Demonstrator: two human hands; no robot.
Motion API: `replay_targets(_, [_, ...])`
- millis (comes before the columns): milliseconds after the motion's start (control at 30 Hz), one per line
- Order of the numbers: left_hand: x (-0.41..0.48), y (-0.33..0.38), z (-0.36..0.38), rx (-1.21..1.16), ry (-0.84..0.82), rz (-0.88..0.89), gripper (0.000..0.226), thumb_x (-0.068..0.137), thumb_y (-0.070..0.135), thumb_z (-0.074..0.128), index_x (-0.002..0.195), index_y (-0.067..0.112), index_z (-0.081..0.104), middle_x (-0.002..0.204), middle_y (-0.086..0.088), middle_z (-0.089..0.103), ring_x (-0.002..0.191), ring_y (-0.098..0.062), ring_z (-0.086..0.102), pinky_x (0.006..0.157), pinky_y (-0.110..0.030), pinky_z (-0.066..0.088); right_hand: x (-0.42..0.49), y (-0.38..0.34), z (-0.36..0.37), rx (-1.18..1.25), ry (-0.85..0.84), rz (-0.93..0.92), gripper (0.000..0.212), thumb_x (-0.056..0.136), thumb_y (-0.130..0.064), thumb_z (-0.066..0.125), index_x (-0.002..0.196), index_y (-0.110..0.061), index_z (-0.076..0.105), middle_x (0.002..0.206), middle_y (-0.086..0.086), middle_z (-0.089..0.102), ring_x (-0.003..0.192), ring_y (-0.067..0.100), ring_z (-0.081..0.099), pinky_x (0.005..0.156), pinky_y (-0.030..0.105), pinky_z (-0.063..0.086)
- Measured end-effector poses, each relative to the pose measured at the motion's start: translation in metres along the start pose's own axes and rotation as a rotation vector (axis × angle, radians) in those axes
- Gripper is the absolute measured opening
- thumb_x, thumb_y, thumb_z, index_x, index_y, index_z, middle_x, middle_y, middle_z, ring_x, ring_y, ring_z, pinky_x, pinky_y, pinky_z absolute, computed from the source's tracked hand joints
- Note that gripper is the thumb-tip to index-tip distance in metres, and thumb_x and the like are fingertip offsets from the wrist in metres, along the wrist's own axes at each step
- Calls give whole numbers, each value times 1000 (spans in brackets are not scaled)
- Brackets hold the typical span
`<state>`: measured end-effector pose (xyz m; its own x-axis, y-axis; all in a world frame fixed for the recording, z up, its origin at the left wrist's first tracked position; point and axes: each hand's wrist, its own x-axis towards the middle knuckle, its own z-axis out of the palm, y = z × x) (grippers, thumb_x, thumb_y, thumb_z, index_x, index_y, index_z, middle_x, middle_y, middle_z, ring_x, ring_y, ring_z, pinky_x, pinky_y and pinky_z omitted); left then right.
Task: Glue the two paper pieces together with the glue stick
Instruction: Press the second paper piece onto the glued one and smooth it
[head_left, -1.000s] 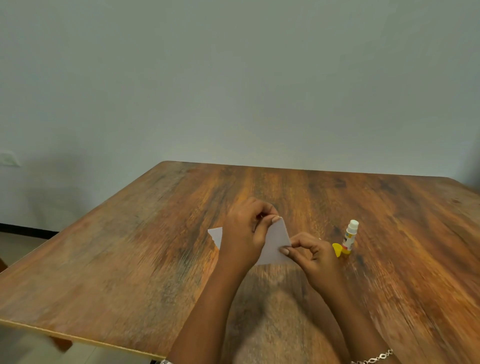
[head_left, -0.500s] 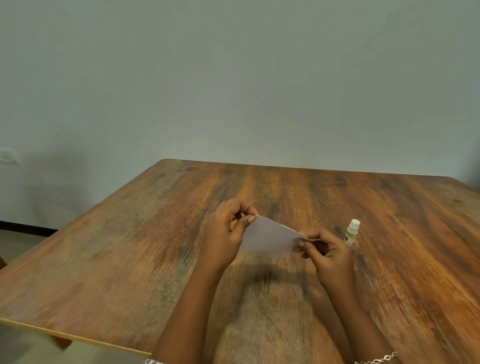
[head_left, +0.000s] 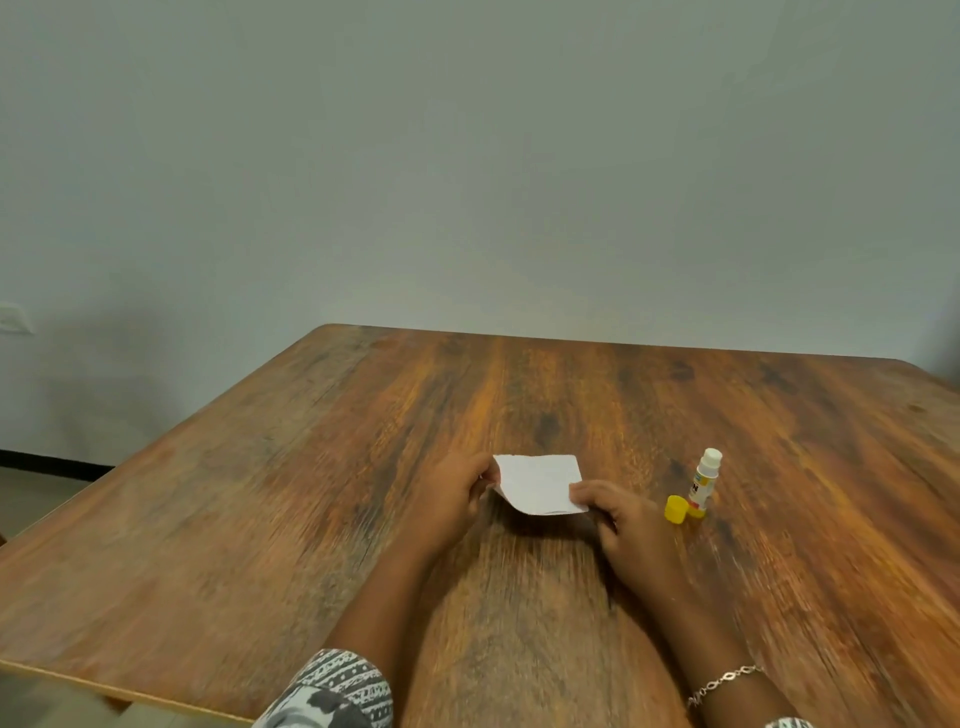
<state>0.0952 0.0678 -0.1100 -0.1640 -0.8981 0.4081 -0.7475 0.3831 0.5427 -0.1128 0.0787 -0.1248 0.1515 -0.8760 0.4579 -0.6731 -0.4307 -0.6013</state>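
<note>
My right hand (head_left: 623, 525) pinches the near right corner of the paper (head_left: 540, 483); my left hand (head_left: 452, 499) pinches its left edge. Right of the paper, the uncapped glue stick (head_left: 705, 483) stands upright, closer to my right hand.

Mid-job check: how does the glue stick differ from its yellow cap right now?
The glue stick stands upright and tall; the yellow cap is short and squat. The glue stick is mostly white with a yellow base; the cap is all yellow. The cap lies nearer the right hand. Both rest on the table, untouched, close together.
</note>
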Motion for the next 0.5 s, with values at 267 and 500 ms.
replay_targets(267, [-9,-5,16,86,-30,-41,14,85,4,53,90,13,61,97,-1,59,88,-15,48,66,-24,34,-1,8,12,-174,-136,-29,28,82,7,52,101,-5,69,114,8,68,107,22,61,87,16,35])
replay_targets(500, [-12,-5,34,146,45,-42,27,84,2,53,105,15,63,110,-1,59,95,-12,46,69,-18,27,-2,9,14,-210,-159,-37,33,82,4,51,104,-12,69,113,3,69,106,20,58,87,22,39])
